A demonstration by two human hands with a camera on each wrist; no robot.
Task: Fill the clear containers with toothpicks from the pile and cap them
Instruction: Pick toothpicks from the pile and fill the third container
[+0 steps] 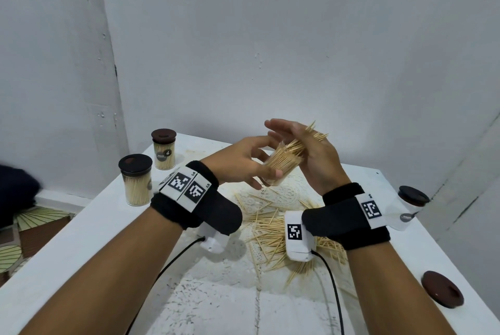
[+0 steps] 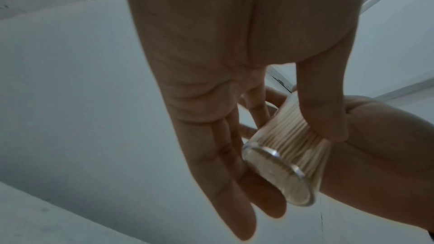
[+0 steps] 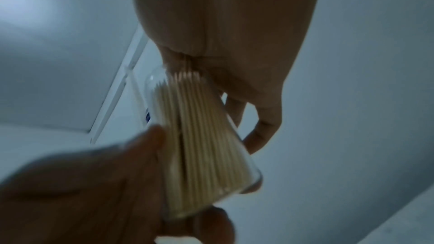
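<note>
Gripping the light, slippery clear container (image 1: 281,165) low with my left hand (image 1: 240,161), my flat right hand (image 1: 311,150) steadies protruding toothpicks (image 1: 311,137).

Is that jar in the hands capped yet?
No: the held container is tilted, uncapped, toothpicks poking from its mouth.
</note>
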